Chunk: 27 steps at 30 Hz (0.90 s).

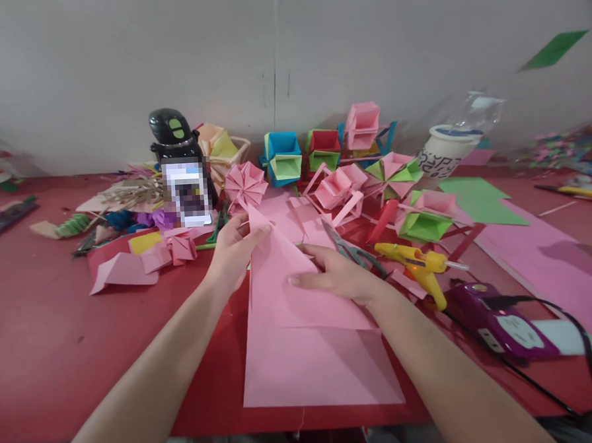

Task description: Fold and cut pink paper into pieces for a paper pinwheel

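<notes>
A pink paper sheet (290, 301), folded over on a slant, is held between my two hands above the red table. My left hand (235, 248) pinches its upper left corner, thumb on top. My right hand (336, 272) grips the slanted right edge, with the thumb lying on the paper and the fingers at the edge. Under it lies another pink sheet (324, 379), its lower part showing near the table's front. Grey-handled scissors (354, 251) rest just beyond my right hand, partly hidden by it.
Folded paper boxes, such as a blue and green one (283, 159), line the back. A yellow glue gun (417, 265) and a purple power strip (502, 320) with a black cable lie right. A phone (190, 194) leans on a black bottle (172, 129). Paper scraps (124, 270) lie left.
</notes>
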Available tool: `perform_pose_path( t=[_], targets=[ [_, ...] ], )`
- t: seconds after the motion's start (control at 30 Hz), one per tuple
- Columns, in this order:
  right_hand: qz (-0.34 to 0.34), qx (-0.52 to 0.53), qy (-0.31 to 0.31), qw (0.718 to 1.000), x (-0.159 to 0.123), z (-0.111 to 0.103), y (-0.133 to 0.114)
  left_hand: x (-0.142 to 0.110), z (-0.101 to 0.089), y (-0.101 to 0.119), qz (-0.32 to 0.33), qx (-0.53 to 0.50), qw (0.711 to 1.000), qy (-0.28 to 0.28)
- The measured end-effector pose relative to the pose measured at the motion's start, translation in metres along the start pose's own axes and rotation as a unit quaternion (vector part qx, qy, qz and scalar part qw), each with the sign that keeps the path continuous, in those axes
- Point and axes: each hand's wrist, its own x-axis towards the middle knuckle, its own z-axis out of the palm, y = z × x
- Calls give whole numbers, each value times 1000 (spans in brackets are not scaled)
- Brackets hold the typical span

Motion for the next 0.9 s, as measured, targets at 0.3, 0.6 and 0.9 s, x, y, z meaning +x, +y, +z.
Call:
perform_pose_path(
  t=[0.3, 0.6, 0.9],
  targets=[
    [40, 70, -42, 996, -4, 1, -6, -1, -1, 15, -91, -67, 993, -27],
    [71, 229, -49, 970, -4, 4, -7, -12, 5, 15, -134, -61, 986, -79],
    [69, 285, -27, 956, 6, 22, 7, -12, 5, 10, -108, -119, 979, -124]
  ],
)
